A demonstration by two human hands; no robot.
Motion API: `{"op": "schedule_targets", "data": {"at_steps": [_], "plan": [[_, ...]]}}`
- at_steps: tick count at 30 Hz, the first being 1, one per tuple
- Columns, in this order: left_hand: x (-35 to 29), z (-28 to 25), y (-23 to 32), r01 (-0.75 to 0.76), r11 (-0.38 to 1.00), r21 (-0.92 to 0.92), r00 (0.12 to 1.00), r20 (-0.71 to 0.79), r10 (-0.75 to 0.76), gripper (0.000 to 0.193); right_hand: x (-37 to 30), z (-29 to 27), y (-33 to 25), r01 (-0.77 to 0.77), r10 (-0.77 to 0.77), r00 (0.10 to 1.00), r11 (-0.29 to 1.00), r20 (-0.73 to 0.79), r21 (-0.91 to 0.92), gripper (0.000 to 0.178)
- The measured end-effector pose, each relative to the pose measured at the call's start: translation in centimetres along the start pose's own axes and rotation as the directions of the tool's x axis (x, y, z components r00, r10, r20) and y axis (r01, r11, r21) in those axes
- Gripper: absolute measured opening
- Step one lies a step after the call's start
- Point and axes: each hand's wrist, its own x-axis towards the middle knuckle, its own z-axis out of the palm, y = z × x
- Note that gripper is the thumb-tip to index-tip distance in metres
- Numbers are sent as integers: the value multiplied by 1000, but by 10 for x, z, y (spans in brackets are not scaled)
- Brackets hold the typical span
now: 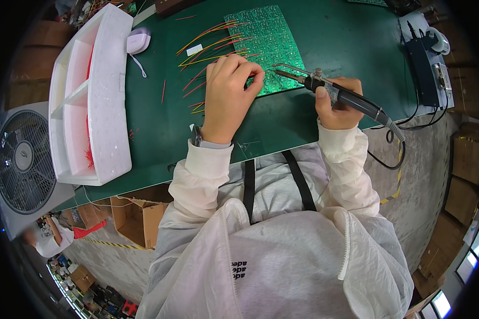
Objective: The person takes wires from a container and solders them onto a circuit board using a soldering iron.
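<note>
A green circuit board panel (pixel 274 40), made of many small repeated sections, lies on the green table. Thin red, yellow and dark wires (pixel 207 36) fan out from its left edge. My left hand (pixel 230 85) is over the board's lower left corner, thumb and forefinger pinched together; whatever is between the fingertips is hidden, though red wires run in under the hand. Gripped in my right hand (pixel 341 103) is a black soldering iron (pixel 359 102) with a metal solder-feed guide. Its tip points left, over the board, close to my left fingertips.
A white foam box (pixel 109 101) with compartments of red wires stands at the left, beside a pale lilac case (pixel 138 41) with a strap. At the right is a dark soldering station (pixel 423 69), its cable hanging past the table edge. A grey fan (pixel 24 154) is far left.
</note>
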Motion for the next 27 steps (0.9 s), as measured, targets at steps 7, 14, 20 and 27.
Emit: {"op": "schedule_targets", "data": {"at_steps": [7,14,20,27], "plan": [[0,0,0,-5,1000,10,1000,1,5,10,0,0,-3,-70,69,997,996,18,62,24],[0,0,0,-9,1000,11,1000,6,9,11,-1,0,-3,-71,71,997,995,4,71,23],[0,-1,0,-1,1000,15,1000,11,1,11,0,1,0,-70,71,997,993,-8,92,23],[0,0,0,-10,1000,19,1000,-4,10,11,-1,0,1,-22,21,1000,998,10,54,25]]}}
